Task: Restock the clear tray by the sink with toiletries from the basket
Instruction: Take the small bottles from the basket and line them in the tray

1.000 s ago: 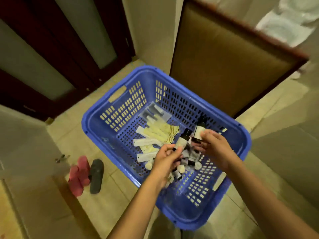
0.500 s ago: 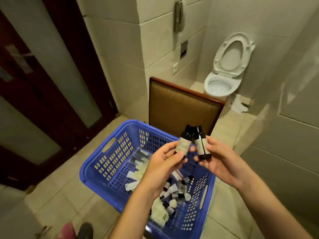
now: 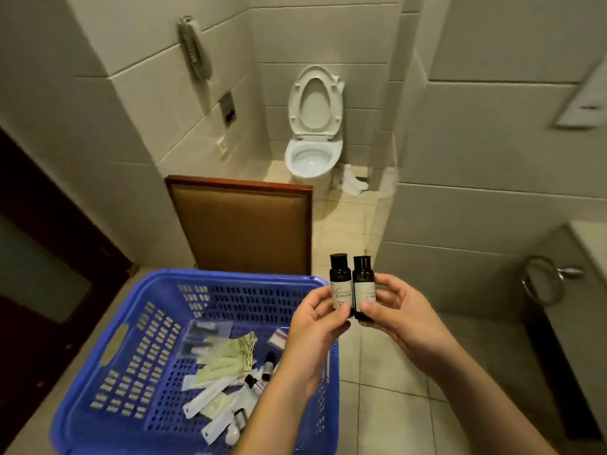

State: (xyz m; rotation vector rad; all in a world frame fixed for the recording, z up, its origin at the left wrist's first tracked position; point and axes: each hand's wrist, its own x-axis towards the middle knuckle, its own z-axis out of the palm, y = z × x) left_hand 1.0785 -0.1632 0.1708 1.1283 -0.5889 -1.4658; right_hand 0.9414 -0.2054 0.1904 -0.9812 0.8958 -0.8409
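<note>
A blue plastic basket (image 3: 138, 349) sits on the floor at lower left, holding several sachets and small toiletry bottles (image 3: 226, 372). Above its right rim I hold two small dark bottles with pale labels upright and side by side. My left hand (image 3: 315, 326) grips the left bottle (image 3: 340, 284). My right hand (image 3: 404, 320) grips the right bottle (image 3: 363, 287). The clear tray is not in view.
A brown padded panel (image 3: 243, 228) stands behind the basket. A white toilet (image 3: 312, 139) with raised seat is at the back. A counter edge (image 3: 588, 244) and a chrome ring (image 3: 538, 280) are at the right. A dark door (image 3: 39, 257) is on the left.
Both hands lifted the two bottles out of the basket and raised them upright. My view tilted up from the basket to the room.
</note>
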